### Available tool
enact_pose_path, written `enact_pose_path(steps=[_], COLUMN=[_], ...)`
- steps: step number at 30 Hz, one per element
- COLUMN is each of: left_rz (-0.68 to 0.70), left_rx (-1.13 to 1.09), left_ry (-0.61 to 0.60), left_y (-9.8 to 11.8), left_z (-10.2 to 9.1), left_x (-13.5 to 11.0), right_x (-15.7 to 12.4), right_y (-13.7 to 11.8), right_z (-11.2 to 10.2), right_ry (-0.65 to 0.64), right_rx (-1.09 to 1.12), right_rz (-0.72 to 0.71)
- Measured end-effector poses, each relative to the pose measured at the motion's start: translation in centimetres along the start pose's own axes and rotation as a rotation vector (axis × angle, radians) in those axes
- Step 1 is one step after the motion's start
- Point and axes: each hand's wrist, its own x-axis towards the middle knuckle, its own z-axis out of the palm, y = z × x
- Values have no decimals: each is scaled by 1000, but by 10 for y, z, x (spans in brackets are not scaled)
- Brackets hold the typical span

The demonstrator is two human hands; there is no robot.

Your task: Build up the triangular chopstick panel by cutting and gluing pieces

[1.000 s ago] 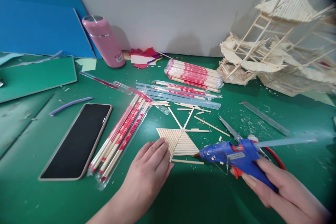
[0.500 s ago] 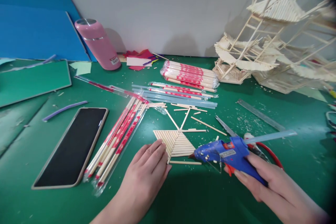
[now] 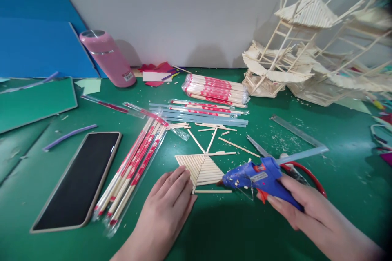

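My right hand [image 3: 306, 208] is closed around the handle of a blue hot glue gun [image 3: 260, 177], with a clear glue stick [image 3: 306, 155] jutting from its back. The gun's dark nozzle is at the lower right edge of a panel of pale wooden sticks [image 3: 208, 171] laid side by side. My left hand [image 3: 171, 200] presses its fingertips, held together, on the panel's left part and hides some of it. Just below the panel lies a loose stick [image 3: 214, 191]. Two slanting sticks [image 3: 211, 140] meet at the panel's top.
Scissors [image 3: 318, 179] with red handles lie partly behind the gun. Wrapped chopsticks [image 3: 134, 167] and a phone [image 3: 78, 181] are on the left. Further back are a chopstick bundle [image 3: 216, 89], a pink bottle [image 3: 108, 59] and a wooden stick tower [image 3: 281, 51]. A clear strip [image 3: 294, 130] lies right.
The whole view has shifted slightly, so things sit a little further left. Both hands keep their places at the panel, and the nozzle stays at its edge.
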Motion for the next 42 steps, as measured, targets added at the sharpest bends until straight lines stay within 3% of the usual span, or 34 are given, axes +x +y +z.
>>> enact_pose_path(steps=[6,14,21,31,37,42], left_rz=[-6,-1,-2,-6,-15,-14], left_rx=[-7,-28,-29,-30,-24,-26], left_ry=[10,5,-1,-15,-8,-3], left_y=[-1,0,-1,-1,-1,0], left_z=[1,1,1,1,1,2], left_x=[-2,-1,-1,-3,-2,-2], right_x=[-14,-4,-19,-6,-17,-24], right_y=[24,5,34,15,26,22], right_z=[-3,2,-5,-5,-5,7], right_ry=[31,-64,59,-81,76,225], right_rx=[-175,-54,-128,-143,-216,-218], right_rz=[-10,-56,55,-5,-51,-152])
